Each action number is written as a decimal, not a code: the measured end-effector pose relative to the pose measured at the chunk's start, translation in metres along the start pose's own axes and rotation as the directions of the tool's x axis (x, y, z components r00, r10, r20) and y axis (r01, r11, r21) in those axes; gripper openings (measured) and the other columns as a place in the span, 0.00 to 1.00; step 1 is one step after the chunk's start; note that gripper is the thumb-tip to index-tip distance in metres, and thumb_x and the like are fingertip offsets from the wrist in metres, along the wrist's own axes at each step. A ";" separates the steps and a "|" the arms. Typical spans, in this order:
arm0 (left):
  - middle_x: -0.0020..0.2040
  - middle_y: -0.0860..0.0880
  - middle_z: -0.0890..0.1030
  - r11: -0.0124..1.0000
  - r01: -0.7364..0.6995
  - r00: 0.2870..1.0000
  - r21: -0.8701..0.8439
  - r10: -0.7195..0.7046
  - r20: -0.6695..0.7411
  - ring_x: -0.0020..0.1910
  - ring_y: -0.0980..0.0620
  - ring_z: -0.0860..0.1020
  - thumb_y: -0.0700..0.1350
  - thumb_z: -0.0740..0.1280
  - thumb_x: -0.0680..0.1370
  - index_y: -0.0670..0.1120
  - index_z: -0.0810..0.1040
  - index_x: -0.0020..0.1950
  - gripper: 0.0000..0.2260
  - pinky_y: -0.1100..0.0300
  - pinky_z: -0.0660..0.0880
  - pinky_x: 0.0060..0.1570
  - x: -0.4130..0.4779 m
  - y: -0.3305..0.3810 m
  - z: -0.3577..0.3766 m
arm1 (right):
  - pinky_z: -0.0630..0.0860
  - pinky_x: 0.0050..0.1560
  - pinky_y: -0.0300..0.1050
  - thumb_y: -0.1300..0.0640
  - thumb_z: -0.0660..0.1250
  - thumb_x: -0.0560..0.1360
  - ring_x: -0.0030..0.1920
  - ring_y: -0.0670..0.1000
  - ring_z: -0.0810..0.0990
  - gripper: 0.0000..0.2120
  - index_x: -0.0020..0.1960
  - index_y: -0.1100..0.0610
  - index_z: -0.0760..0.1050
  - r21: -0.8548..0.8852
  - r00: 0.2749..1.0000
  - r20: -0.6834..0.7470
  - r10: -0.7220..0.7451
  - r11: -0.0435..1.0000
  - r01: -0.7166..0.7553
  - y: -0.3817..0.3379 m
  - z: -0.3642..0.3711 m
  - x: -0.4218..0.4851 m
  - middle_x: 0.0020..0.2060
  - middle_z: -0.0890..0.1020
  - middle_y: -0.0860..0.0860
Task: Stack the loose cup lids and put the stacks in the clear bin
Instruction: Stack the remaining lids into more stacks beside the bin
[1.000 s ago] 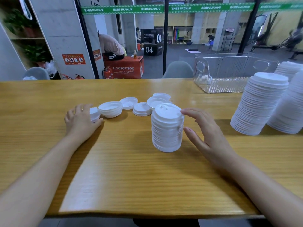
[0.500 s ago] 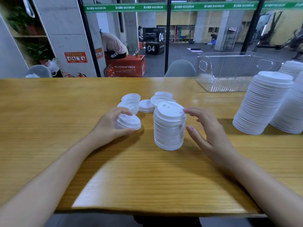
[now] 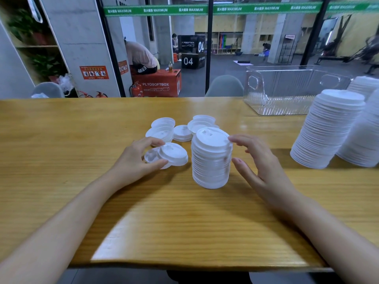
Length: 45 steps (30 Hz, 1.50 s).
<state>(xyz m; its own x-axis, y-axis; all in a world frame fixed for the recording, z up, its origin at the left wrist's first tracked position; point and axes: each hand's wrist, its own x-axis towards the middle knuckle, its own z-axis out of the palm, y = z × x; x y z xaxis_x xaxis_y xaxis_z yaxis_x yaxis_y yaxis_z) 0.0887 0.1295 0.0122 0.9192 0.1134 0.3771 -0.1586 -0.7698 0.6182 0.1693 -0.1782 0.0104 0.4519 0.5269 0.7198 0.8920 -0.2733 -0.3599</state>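
The wooden worktop (image 3: 61,160) fills the view from side to side. Its near edge crosses the bottom of the picture and its far edge lies against a glass wall. Wide bare wood lies to the left of the lids and between the near edge and the hands, crossed only by the two forearms. The clear bin (image 3: 287,93) stands at the far edge, right of centre, with a handle cut-out in its left end wall facing the open middle. In front of it, along the right edge of the view, the tall stacks (image 3: 328,130) of white lids stand close side by side, and the nearest one leans a little to the right. A gap of bare wood separates them from the middle stack (image 3: 211,160), which stands upright near the centre and is shorter than they are. The right hand (image 3: 260,160) is open just to the right of this stack, fingers spread and relaxed. Its index fingertip is at the stack's top rim and its thumb is near the side; whether either touches cannot be told. The left hand (image 3: 135,160), just left of the stack, grips two lids (image 3: 170,155) that overlap, low over the wood, between thumb and curled fingers. Behind them the loose lids (image 3: 182,133) lie in a small cluster toward the far side, some nested, well apart from the bin.
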 end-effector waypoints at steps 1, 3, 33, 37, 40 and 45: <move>0.57 0.64 0.77 1.000 -0.007 1.000 0.001 0.007 -0.012 0.60 0.67 0.70 0.66 0.67 0.64 0.63 0.75 0.54 0.20 0.79 0.62 0.53 0.000 0.001 0.000 | 0.65 0.64 0.33 0.49 0.58 0.81 0.64 0.45 0.72 0.20 0.69 0.56 0.71 0.000 1.000 0.001 0.001 1.000 -0.001 0.000 0.000 0.000 0.64 0.75 0.48; 0.57 0.63 0.78 1.000 -0.026 0.999 -0.001 0.026 -0.021 0.60 0.68 0.70 0.66 0.68 0.64 0.62 0.75 0.55 0.22 0.79 0.61 0.54 0.000 0.003 0.001 | 0.65 0.64 0.34 0.49 0.58 0.81 0.65 0.45 0.72 0.20 0.69 0.56 0.71 -0.003 1.000 -0.001 -0.002 1.000 0.002 0.000 0.000 0.000 0.64 0.75 0.47; 0.60 0.62 0.78 0.948 -0.109 0.990 -0.300 0.076 -0.119 0.65 0.58 0.71 0.64 0.67 0.67 0.60 0.76 0.61 0.23 0.64 0.66 0.63 0.011 0.092 0.031 | 0.68 0.64 0.41 0.50 0.59 0.80 0.66 0.46 0.70 0.18 0.69 0.52 0.68 -0.010 0.997 -0.079 -0.013 1.000 0.012 0.003 -0.001 0.000 0.65 0.70 0.39; 0.58 0.73 0.74 0.957 -0.120 0.991 -0.263 0.101 -0.086 0.65 0.64 0.69 0.64 0.67 0.67 0.62 0.75 0.61 0.23 0.77 0.62 0.57 0.009 0.094 0.036 | 0.69 0.65 0.43 0.50 0.60 0.81 0.67 0.46 0.70 0.19 0.70 0.52 0.69 -0.004 0.997 -0.079 -0.008 1.000 0.008 0.002 -0.002 0.000 0.66 0.70 0.41; 0.60 0.74 0.73 0.961 -0.136 0.990 -0.241 0.123 -0.067 0.65 0.65 0.68 0.64 0.67 0.67 0.62 0.75 0.61 0.22 0.80 0.59 0.56 0.006 0.095 0.036 | 0.68 0.65 0.42 0.50 0.60 0.81 0.67 0.47 0.70 0.20 0.71 0.54 0.70 -0.020 0.998 -0.062 -0.018 1.000 0.017 0.001 -0.002 0.001 0.67 0.72 0.46; 0.60 0.71 0.74 0.963 -0.151 0.988 -0.222 0.140 -0.063 0.66 0.62 0.68 0.63 0.68 0.68 0.61 0.75 0.61 0.22 0.81 0.58 0.56 0.005 0.094 0.036 | 0.64 0.68 0.39 0.48 0.59 0.81 0.66 0.52 0.72 0.19 0.69 0.55 0.72 -0.034 0.999 -0.021 -0.033 0.999 0.032 -0.001 -0.002 0.001 0.66 0.74 0.49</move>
<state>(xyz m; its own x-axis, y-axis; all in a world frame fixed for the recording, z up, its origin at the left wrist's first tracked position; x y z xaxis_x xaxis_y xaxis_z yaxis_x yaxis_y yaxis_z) 0.0911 0.0350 0.0471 0.8634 0.0435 0.5026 -0.3714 -0.6194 0.6916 0.1688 -0.1791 0.0127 0.4224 0.5189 0.7432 0.9052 -0.2832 -0.3167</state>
